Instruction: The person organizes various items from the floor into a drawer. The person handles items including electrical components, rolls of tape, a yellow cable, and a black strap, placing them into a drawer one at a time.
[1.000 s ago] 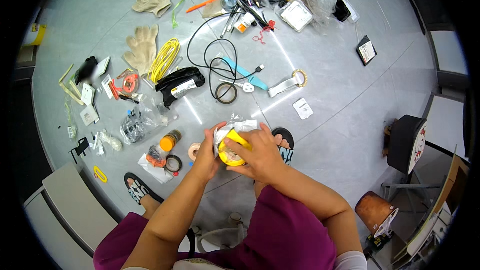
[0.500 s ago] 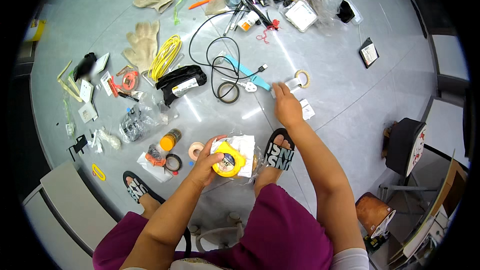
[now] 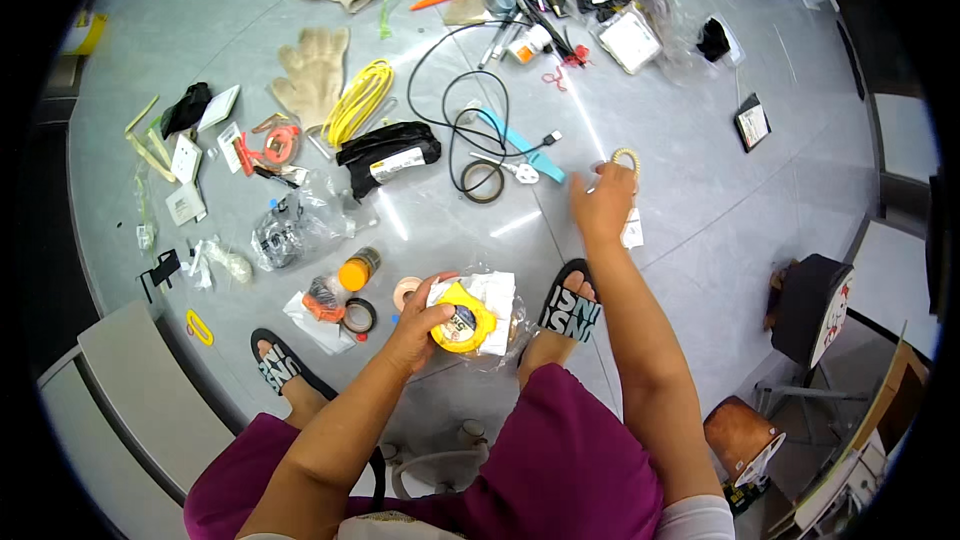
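My left hand [image 3: 412, 336] is closed round a yellow tape measure [image 3: 464, 318], thumb on its round face. White folded paper [image 3: 497, 305] and crinkled clear plastic are bunched under and beside it in the same grip. My right hand [image 3: 603, 202] reaches down to the floor with its fingers curled together. A small whitish bit shows at the fingertips, but most of what they grip is hidden. Just beyond the hand lies a beige coiled ring [image 3: 627, 157]. A light-blue strap [image 3: 525, 148] lies to the left, and a white paper slip [image 3: 633, 230] sticks out by the wrist.
A black cable [image 3: 508, 90], a dark tape roll [image 3: 482, 181], a black pouch [image 3: 388, 157], yellow cord [image 3: 360, 102] and work gloves [image 3: 312, 77] lie ahead. An orange-lidded jar [image 3: 358, 269] stands near my left hand. A black stool [image 3: 812, 312] is at the right.
My right hand has closed its fingers over the whitish piece beside the coiled ring, now largely covered. The left hand keeps its hold. The view has shifted, so the floor items appear further right.
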`<act>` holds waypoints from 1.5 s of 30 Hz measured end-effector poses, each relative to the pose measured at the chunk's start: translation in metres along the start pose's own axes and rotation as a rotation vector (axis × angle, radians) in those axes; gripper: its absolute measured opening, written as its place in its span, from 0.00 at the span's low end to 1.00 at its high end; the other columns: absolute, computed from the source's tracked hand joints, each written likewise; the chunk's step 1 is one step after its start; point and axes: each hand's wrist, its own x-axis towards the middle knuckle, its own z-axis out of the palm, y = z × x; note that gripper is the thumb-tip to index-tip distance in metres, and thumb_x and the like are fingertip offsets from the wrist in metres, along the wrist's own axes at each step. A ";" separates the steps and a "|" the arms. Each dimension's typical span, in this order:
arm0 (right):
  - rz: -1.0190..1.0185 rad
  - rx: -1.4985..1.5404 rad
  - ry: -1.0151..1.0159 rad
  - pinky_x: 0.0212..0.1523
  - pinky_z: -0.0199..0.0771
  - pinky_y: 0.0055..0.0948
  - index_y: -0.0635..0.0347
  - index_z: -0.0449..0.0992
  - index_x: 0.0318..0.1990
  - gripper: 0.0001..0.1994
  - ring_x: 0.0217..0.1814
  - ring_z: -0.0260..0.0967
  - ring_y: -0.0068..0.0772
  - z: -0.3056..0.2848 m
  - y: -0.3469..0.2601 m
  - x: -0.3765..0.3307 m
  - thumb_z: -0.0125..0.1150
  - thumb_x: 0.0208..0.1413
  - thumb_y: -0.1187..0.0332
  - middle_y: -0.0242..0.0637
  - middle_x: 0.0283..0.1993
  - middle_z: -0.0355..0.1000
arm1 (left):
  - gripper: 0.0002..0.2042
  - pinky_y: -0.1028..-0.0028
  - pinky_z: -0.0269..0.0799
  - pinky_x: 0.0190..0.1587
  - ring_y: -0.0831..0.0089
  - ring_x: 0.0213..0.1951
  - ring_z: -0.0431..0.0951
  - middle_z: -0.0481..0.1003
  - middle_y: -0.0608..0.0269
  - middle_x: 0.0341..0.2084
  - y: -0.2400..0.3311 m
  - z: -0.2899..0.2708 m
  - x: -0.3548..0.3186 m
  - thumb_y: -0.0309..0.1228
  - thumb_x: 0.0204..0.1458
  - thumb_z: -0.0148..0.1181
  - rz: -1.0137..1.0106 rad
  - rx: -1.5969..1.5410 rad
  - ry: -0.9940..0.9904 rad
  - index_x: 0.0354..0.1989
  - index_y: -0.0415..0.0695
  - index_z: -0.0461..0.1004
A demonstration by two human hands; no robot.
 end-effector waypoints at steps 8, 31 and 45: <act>0.542 0.211 -0.209 0.43 0.69 0.38 0.66 0.65 0.41 0.21 0.40 0.69 0.48 0.027 0.072 -0.012 0.65 0.38 0.68 0.51 0.38 0.70 | 0.32 0.66 0.69 0.53 0.63 0.50 0.71 0.67 0.53 0.49 0.003 0.000 -0.001 0.32 0.41 0.59 -0.042 0.062 0.039 0.58 0.41 0.57; -0.306 0.559 -0.754 0.35 0.71 0.28 0.63 0.77 0.35 0.11 0.33 0.72 0.35 -0.072 -0.089 -0.054 0.66 0.42 0.71 0.41 0.33 0.74 | 0.30 0.67 0.69 0.53 0.65 0.49 0.72 0.67 0.55 0.48 0.031 -0.014 -0.063 0.29 0.43 0.58 0.097 0.050 0.061 0.58 0.42 0.58; -0.690 0.756 -0.872 0.35 0.62 0.21 0.62 0.74 0.33 0.11 0.33 0.63 0.17 -0.381 -0.371 -0.124 0.69 0.42 0.69 0.26 0.30 0.70 | 0.26 0.70 0.74 0.45 0.69 0.45 0.75 0.71 0.59 0.44 0.116 0.002 -0.412 0.36 0.49 0.59 0.792 -0.168 0.127 0.56 0.44 0.58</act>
